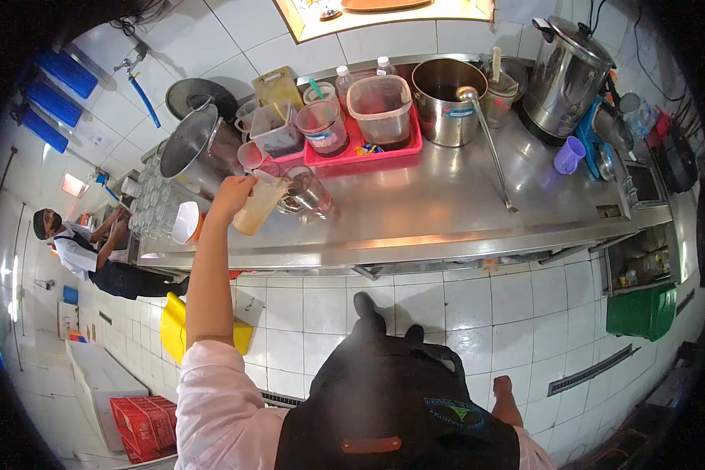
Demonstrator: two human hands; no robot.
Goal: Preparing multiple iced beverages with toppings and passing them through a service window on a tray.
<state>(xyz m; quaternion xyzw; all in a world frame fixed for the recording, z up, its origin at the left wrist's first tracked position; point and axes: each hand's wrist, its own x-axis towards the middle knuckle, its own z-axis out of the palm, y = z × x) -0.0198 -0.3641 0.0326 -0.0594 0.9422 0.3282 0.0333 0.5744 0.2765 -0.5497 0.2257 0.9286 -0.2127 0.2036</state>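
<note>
My left hand grips a translucent plastic pitcher by its side over the front left of the steel counter. The pitcher leans to the right, its rim near a clear glass mug holding a little dark red liquid. Another glass beside that mug is partly hidden. A clear cup with a reddish tint stands just behind my left hand. Down at my right side, off the counter, hangs my right hand; its fingers look curled, and the view does not settle whether it holds anything.
A pink tray carries plastic containers. Behind the steel counter front stands a steel pot with a ladle leaning out. Many glasses line the left end. A purple mug sits right. A co-worker stands far left.
</note>
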